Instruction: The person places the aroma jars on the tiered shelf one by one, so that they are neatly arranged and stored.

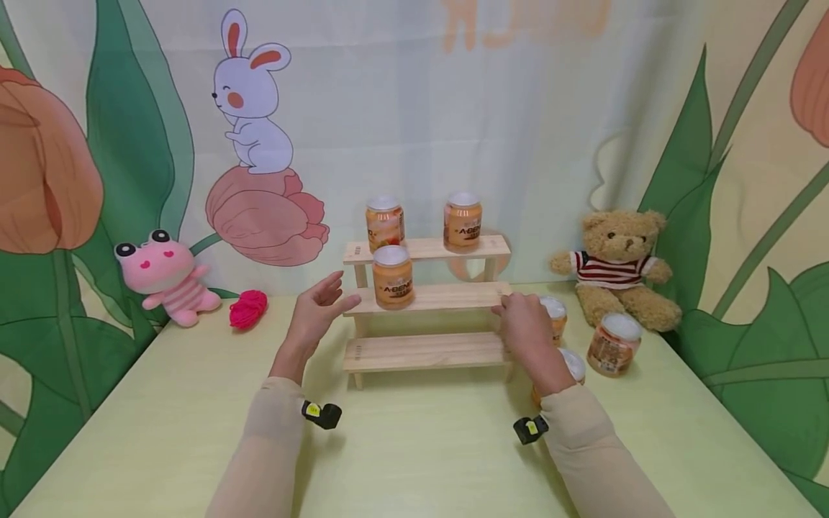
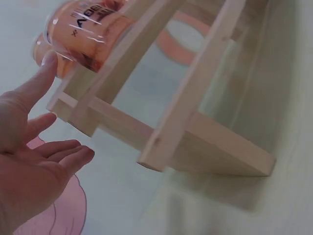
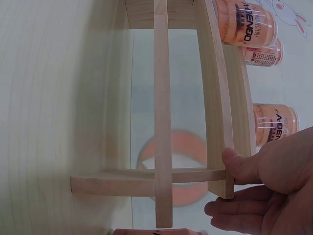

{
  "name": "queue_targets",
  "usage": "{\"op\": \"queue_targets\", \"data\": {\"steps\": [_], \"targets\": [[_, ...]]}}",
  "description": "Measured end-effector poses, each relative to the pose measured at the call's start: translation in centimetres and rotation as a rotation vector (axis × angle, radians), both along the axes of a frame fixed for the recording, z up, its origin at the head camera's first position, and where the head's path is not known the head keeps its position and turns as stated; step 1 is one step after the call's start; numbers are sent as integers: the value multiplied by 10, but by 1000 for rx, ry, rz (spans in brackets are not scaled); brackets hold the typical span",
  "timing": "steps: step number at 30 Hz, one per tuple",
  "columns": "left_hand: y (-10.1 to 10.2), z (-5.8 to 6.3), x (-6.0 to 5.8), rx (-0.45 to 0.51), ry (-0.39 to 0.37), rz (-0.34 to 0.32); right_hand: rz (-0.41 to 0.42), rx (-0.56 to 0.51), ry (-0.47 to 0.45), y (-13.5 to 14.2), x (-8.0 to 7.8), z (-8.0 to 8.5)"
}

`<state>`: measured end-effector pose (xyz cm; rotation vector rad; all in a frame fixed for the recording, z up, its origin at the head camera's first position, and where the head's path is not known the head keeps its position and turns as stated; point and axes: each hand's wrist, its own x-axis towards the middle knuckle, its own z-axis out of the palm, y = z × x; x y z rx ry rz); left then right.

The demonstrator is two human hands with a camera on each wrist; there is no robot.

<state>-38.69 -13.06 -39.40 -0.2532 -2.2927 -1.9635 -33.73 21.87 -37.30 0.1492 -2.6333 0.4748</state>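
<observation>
A three-step wooden display stand (image 1: pixel 427 350) holds two orange jars with pale lids, a left jar (image 1: pixel 385 221) and a right jar (image 1: pixel 463 223), on its top step. Another orange jar (image 1: pixel 393 279) stands toward the left of the middle step. My left hand (image 1: pixel 317 309) is spread beside that step's left end, empty, its thumb overlapping a jar in the left wrist view. At the opposite end, my right hand (image 1: pixel 527 327) grips the middle step (image 3: pixel 220 98), thumb on its front edge and fingers curled by its end. The bottom step bears nothing.
Right of the stand, two orange jars, one rear (image 1: pixel 555 316) and one front (image 1: pixel 573 365), are partly behind my right hand and wrist. Another jar (image 1: pixel 614 345) sits farther right, before a teddy bear (image 1: pixel 618 270). A pink frog plush (image 1: pixel 168 277) and pink yarn (image 1: pixel 249 310) lie at left.
</observation>
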Motion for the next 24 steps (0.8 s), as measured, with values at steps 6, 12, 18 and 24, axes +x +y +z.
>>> {"op": "queue_targets", "data": {"steps": [6, 12, 18, 24], "targets": [[8, -14, -6, 38, -33, -65, -9, 2, 12, 1, -1, -2], [11, -24, -7, 107, -61, -114, 12, -1, -1, -2, -1, -3], [9, -29, -8, 127, -53, -132, 1, 8, 12, -3, -1, -3], [11, -30, -9, 135, -27, -141, 13, 13, 40, 1, -1, -4]]}}
